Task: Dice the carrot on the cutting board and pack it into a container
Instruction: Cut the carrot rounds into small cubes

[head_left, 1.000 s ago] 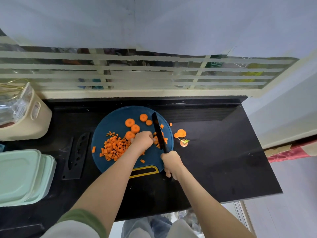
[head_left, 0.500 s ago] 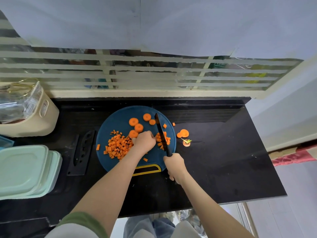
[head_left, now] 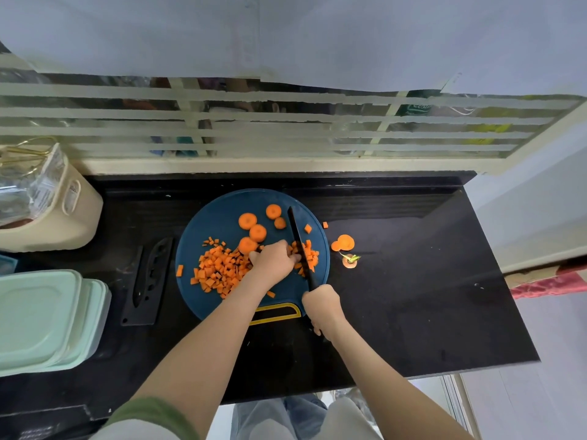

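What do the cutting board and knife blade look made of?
The cutting board looks like plastic: matte dark blue, yellow-trimmed handle slot. The knife blade is uniformly black and non-reflective, so coated steel or ceramic; cannot tell which.

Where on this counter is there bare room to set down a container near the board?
The widest bare patch is the black counter right of the carrot scraps, out to its right edge. The left is crowded: knife sheath, stacked containers and beige basket. The cutting board is taken by diced carrot, the knife, left hand and right hand.
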Demonstrator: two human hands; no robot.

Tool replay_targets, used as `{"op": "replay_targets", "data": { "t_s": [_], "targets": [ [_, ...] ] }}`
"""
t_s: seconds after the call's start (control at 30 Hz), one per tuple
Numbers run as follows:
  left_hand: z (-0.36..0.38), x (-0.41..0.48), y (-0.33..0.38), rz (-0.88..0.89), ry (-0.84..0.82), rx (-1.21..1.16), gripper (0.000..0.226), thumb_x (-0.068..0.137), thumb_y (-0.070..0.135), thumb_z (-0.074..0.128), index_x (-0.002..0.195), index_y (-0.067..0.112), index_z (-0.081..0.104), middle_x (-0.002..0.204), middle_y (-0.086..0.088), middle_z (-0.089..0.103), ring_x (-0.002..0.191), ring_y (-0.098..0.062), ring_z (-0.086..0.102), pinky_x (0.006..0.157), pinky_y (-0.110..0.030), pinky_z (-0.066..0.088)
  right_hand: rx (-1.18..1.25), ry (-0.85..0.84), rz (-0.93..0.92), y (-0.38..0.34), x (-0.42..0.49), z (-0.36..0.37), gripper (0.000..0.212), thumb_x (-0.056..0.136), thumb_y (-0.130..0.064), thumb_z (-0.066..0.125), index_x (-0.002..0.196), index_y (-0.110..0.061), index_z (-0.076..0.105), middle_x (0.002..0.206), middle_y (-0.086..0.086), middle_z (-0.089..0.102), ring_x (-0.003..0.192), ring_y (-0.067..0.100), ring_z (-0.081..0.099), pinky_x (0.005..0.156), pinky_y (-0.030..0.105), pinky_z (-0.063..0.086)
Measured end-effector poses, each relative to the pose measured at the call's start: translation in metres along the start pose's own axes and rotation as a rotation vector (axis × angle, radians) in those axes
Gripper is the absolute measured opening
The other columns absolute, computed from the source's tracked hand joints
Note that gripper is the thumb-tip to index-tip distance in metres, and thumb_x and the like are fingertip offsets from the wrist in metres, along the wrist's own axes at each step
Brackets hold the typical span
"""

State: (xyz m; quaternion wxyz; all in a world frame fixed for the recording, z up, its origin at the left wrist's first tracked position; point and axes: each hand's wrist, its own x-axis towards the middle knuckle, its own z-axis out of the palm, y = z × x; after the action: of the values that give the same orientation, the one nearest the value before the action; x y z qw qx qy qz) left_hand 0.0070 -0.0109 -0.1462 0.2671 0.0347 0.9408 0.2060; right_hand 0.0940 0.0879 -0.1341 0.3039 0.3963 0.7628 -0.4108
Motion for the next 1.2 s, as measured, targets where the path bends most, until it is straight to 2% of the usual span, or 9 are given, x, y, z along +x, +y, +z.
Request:
{"op": "replay_targets", "data": {
  "t_s": [0.07, 0.13, 0.2, 0.27, 0.33, 0.4, 0.63, 0.9, 1.2],
  "targets": [
    [0.0, 0.001, 0.002, 0.013, -0.032, 0.039, 0.029, 0.095, 0.044, 0.045, 0.106, 0.017, 0.051, 0.109, -0.003, 0.06, 0.107, -0.027, 0.052, 0.079, -0.038, 0.026, -0.303, -0.009, -0.123, -0.004, 0.002, -0.001, 0.038, 0.097, -0.01, 0.054, 0.133, 0.002, 0.049, 0.122, 0.016, 0.059, 0.1, 0.024, 0.062, 0.08, 0.029, 0.052],
    [0.003, 0.0, 0.004, 0.024, -0.042, 0.048, 0.026, 0.095, 0.038, 0.047, 0.109, 0.017, 0.051, 0.111, -0.003, 0.061, 0.108, -0.027, 0.052, 0.079, -0.038, 0.026, -0.396, -0.028, -0.189, -0.012, 0.007, 0.0, 0.039, 0.097, -0.012, 0.056, 0.133, 0.0, 0.048, 0.124, 0.013, 0.059, 0.11, 0.027, 0.06, 0.087, 0.03, 0.05],
    [0.007, -0.002, 0.002, 0.014, -0.017, 0.01, 0.022, 0.094, 0.035, 0.047, 0.106, 0.017, 0.05, 0.11, -0.003, 0.061, 0.107, -0.027, 0.052, 0.078, -0.037, 0.025, -0.184, -0.066, -0.122, -0.016, 0.009, 0.001, 0.036, 0.096, -0.017, 0.058, 0.128, -0.002, 0.053, 0.12, 0.012, 0.062, 0.103, 0.027, 0.062, 0.082, 0.03, 0.05],
    [0.01, -0.004, 0.0, 0.003, 0.001, -0.03, 0.021, 0.095, 0.037, 0.047, 0.103, 0.018, 0.05, 0.107, -0.002, 0.061, 0.106, -0.026, 0.053, 0.078, -0.037, 0.025, 0.149, -0.032, -0.032, -0.018, 0.012, 0.001, 0.022, 0.097, -0.021, 0.05, 0.109, -0.006, 0.06, 0.097, 0.01, 0.063, 0.077, 0.023, 0.058, 0.063, 0.03, 0.048],
    [0.009, -0.005, -0.002, 0.001, -0.003, -0.023, 0.023, 0.094, 0.04, 0.048, 0.103, 0.018, 0.051, 0.105, 0.0, 0.061, 0.105, -0.025, 0.053, 0.078, -0.037, 0.025, 0.203, -0.062, -0.028, -0.015, 0.008, -0.007, 0.017, 0.096, -0.02, 0.045, 0.084, -0.01, 0.052, 0.069, 0.006, 0.048, 0.053, 0.017, 0.042, 0.045, 0.026, 0.036],
    [0.005, -0.006, -0.006, 0.003, 0.018, 0.009, 0.025, 0.095, 0.04, 0.046, 0.104, 0.018, 0.053, 0.105, 0.0, 0.062, 0.104, -0.024, 0.053, 0.077, -0.037, 0.025, 0.255, -0.096, -0.031, -0.009, 0.008, -0.011, 0.016, 0.095, -0.017, 0.045, 0.079, -0.012, 0.047, 0.062, 0.005, 0.037, 0.045, 0.015, 0.032, 0.041, 0.023, 0.027],
    [0.0, -0.007, -0.012, 0.044, 0.059, 0.091, 0.031, 0.1, 0.037, 0.037, 0.113, 0.015, 0.054, 0.11, -0.004, 0.063, 0.108, -0.026, 0.054, 0.082, -0.037, 0.028, 0.237, -0.068, -0.14, -0.007, -0.006, -0.013, 0.019, 0.095, -0.019, 0.048, 0.077, -0.014, 0.047, 0.062, 0.004, 0.04, 0.047, 0.015, 0.034, 0.043, 0.027, 0.032],
    [0.004, -0.012, -0.011, 0.106, 0.098, 0.236, 0.036, 0.104, 0.031, 0.029, 0.11, 0.016, 0.061, 0.111, -0.005, 0.061, 0.107, -0.027, 0.052, 0.076, -0.036, 0.022, 0.176, -0.036, -0.172, 0.003, -0.015, -0.006, 0.016, 0.095, -0.02, 0.049, 0.08, -0.015, 0.05, 0.067, 0.005, 0.047, 0.053, 0.017, 0.042, 0.051, 0.031, 0.041],
    [0.004, -0.01, -0.019, 0.034, 0.179, 0.052, 0.029, 0.101, 0.028, 0.036, 0.103, 0.012, 0.06, 0.108, -0.006, 0.06, 0.105, -0.026, 0.052, 0.082, -0.038, 0.027, 0.199, -0.043, -0.157, 0.003, -0.027, 0.003, 0.018, 0.093, -0.017, 0.049, 0.076, -0.013, 0.048, 0.067, 0.004, 0.042, 0.056, 0.016, 0.038, 0.049, 0.03, 0.034]
  ]
}}
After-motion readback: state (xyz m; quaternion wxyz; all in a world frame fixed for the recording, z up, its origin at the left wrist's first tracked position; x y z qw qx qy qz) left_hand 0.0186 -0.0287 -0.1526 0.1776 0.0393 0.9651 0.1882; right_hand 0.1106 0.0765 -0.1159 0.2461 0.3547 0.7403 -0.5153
